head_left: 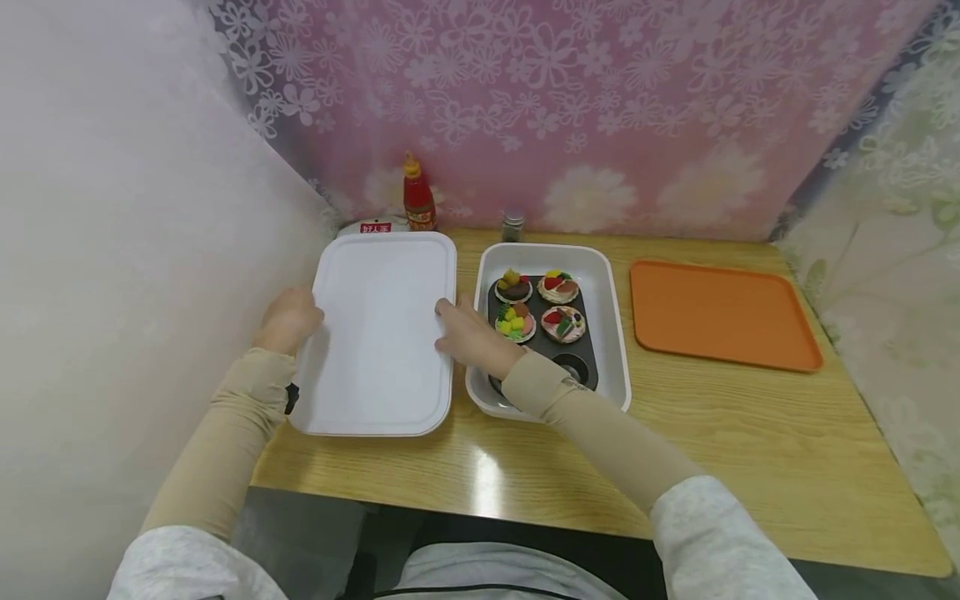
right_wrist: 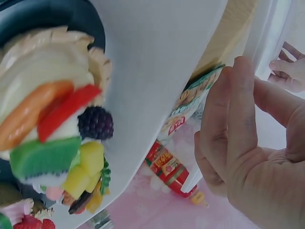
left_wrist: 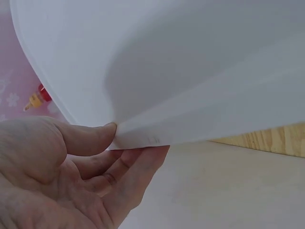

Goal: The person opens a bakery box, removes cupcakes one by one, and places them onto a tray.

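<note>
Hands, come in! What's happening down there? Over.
Left hand pinches left edge of lid. Right hand holds right edge. Lid beside bin. Right sleeve crosses above bin's near side.

This may be a makeshift kitchen. A flowered pink backdrop [head_left: 525, 108] borders the wooden tabletop [head_left: 712, 433], where a sauce bottle [head_left: 418, 196] stands.
</note>
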Available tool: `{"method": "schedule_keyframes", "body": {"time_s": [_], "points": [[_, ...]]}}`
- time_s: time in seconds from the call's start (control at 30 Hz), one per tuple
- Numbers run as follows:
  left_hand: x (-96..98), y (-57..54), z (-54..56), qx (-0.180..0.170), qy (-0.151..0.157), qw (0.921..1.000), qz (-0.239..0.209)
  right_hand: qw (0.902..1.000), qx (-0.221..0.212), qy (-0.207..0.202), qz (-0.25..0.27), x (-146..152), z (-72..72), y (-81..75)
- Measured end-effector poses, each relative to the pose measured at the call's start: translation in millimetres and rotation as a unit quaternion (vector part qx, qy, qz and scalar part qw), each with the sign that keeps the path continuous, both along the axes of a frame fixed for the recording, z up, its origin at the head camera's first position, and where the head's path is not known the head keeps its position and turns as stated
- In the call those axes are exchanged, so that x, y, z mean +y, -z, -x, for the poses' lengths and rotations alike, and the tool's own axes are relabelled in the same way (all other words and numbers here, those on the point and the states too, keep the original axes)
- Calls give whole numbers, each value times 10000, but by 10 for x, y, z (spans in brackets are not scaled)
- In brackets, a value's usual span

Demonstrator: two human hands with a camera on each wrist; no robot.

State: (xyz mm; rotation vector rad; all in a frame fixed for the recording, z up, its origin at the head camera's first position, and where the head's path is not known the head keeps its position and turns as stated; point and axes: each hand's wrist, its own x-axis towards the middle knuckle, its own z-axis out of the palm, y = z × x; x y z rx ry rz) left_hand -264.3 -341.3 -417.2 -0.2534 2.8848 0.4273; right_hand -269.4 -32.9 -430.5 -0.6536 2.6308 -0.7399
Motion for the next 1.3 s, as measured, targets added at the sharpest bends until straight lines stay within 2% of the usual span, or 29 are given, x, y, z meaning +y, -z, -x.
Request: {"method": "schedule_keyframes", "body": {"time_s": [0.33, 0.5, 0.77, 1.3], "points": [[-46, 114, -81, -137, -248, 9996, 0, 9998, -67, -23, -164, -98, -100, 98], [-64, 194, -103, -127, -235, 9996, 89, 9996, 8, -109, -274, -133, -163, 144], [-95, 314, -151, -47, -217, 9997, 111, 9986, -250, -51, -457, -206, -238, 225], [-108, 485, -199, -276, -447, 9986, 22, 9951, 192, -422, -872, -284, -345, 291]]}}
